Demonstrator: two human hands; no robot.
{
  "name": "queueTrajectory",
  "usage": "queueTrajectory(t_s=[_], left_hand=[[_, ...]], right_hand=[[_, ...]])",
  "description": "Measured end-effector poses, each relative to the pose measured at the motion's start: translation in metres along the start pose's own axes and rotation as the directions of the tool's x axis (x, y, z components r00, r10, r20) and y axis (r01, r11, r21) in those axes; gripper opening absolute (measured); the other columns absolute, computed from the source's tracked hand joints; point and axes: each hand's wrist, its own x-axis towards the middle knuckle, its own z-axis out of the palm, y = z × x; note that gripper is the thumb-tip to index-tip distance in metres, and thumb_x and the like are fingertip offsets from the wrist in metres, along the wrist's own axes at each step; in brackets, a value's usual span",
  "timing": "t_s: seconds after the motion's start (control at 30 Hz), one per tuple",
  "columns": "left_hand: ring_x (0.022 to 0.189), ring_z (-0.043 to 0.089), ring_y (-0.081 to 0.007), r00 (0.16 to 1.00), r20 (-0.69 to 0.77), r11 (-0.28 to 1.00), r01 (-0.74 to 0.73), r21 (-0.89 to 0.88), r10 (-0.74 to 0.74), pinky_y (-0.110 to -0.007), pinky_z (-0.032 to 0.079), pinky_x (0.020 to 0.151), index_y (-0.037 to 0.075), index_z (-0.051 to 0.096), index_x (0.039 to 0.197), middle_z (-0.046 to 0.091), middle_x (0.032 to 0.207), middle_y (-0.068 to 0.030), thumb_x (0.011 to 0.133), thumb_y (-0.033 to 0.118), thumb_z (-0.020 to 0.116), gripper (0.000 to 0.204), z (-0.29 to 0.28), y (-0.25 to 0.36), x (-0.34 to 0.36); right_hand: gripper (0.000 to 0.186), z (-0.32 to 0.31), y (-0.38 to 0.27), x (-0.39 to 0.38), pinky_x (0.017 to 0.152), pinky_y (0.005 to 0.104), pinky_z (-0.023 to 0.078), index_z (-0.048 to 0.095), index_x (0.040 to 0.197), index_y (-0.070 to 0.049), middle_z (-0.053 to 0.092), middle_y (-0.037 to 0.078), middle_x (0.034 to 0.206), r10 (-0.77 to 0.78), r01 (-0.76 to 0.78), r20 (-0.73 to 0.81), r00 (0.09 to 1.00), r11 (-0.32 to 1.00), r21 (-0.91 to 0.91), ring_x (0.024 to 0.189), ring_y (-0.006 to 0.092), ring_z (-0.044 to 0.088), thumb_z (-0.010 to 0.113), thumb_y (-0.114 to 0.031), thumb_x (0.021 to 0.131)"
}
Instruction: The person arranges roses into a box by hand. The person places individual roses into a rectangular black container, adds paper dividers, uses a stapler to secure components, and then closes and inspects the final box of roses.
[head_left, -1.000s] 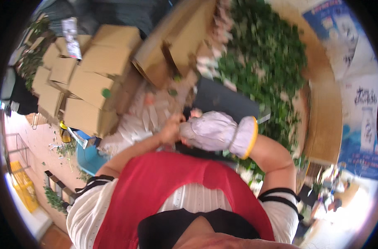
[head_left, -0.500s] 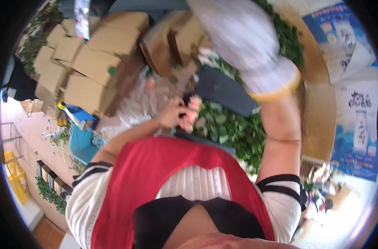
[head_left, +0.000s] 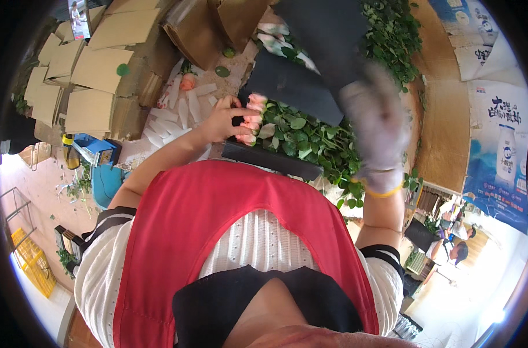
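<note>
My bare left hand has its fingers bent against a short row of pale pink roses, whose leafy stems run to the right. Dark flat strips lie on both sides of these stems: a wide dark grey sheet on the far side and a narrow black strip on the near side. In a white glove with a yellow cuff, my right hand is smeared by motion. It grips the near end of another dark grey sheet, which reaches up to the top edge.
Stacked cardboard pieces stand at the far left, with folded brown cardboard beside them. White paper slips and a loose rose head lie beyond my left forearm. More foliage fills the far right. A phone stands upper left.
My right hand has come back nearer from the far side, now with a dark grey sheet in it. My left hand stays at the roses. The view has shifted slightly.
</note>
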Motion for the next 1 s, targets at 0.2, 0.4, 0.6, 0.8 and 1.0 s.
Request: queueTrajectory(t_s=[0.2,0.4,0.6,0.8,1.0], left_hand=[[0.099,0.044,-0.0267,0.999,-0.008,0.999,-0.032,-0.022,0.032,-0.035,0.036,0.091,0.022,0.068,0.116,0.046,0.100,-0.0101,0.069,0.030,0.079,0.048,0.003,-0.001,0.001],[0.108,0.042,-0.0293,0.998,-0.024,0.998,-0.054,-0.028,0.053,-0.040,0.031,0.098,0.025,0.070,0.109,0.046,0.107,-0.0112,0.070,0.040,0.075,0.042,0.004,-0.004,0.001],[0.110,0.040,-0.0330,0.998,0.013,0.998,0.055,-0.018,-0.054,-0.041,0.029,0.101,0.029,0.068,0.114,0.045,0.112,-0.0127,0.069,0.038,0.076,0.046,0.004,0.000,-0.001],[0.107,0.041,-0.0328,0.999,0.007,0.999,0.052,0.006,-0.052,-0.041,0.032,0.098,0.028,0.068,0.115,0.045,0.110,-0.0125,0.069,0.037,0.078,0.048,0.006,-0.006,-0.005],[0.104,0.042,-0.0312,0.999,-0.031,0.998,0.035,-0.052,-0.036,-0.039,0.034,0.094,0.026,0.070,0.111,0.045,0.106,-0.0120,0.068,0.032,0.080,0.045,0.004,-0.004,-0.002]], right_hand=[[0.033,-0.025,0.012,0.062,0.066,0.0290,0.052,0.060,0.115,-0.004,0.066,0.006,0.088,-0.011,0.141,-0.319,0.948,0.911,0.388,0.074,0.0151,0.063,0.064,-0.013,0.083],[0.039,0.071,-0.057,0.159,0.063,0.0319,0.053,0.055,0.121,-0.005,0.065,0.007,0.091,-0.501,0.482,-0.019,0.865,0.841,-0.246,0.075,0.0180,0.064,0.063,-0.018,0.085],[0.045,0.109,-0.074,0.195,0.061,0.0348,0.053,0.050,0.126,-0.006,0.065,0.008,0.094,-0.469,0.486,0.156,0.869,0.753,-0.444,0.076,0.0209,0.064,0.063,-0.022,0.086],[0.051,0.048,-0.028,0.120,0.058,0.0377,0.054,0.045,0.132,-0.007,0.064,0.009,0.096,-0.233,0.193,0.000,0.972,0.806,-0.560,0.077,0.0237,0.065,0.062,-0.026,0.087],[0.037,0.040,0.152,0.055,0.100,0.0311,0.036,0.047,0.131,-0.009,0.055,0.008,0.123,0.286,-0.365,0.581,0.762,0.931,0.020,0.116,0.0200,0.049,0.038,-0.023,0.099]])
